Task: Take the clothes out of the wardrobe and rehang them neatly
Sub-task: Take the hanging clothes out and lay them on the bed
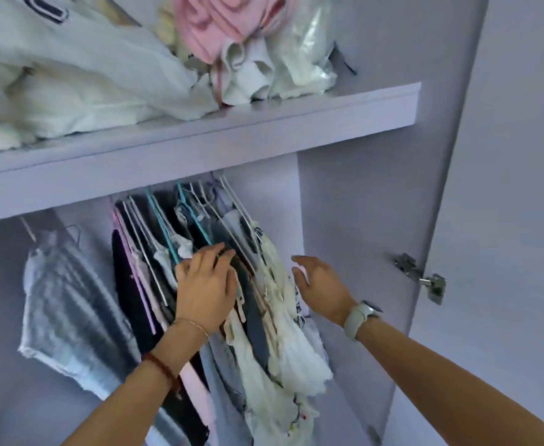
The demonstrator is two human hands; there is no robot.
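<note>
Because the clothes (pixel 232 284) hang packed together on hangers (pixel 196 217) under the shelf (pixel 264 130), the left hand (pixel 204 284) rests among them, fingers spread, probably parting the bunch, though blur hides any grip. The right hand (pixel 319 284) hovers open just beside a cream dress (pixel 283 317), touching nothing. The garments are dark, grey, pink and white, hanging crowded and tilted inside the wardrobe (pixel 360 252).

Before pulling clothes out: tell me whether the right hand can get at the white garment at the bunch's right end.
Probably yes: the right hand hovers open beside the white garment, nothing between them.
</note>
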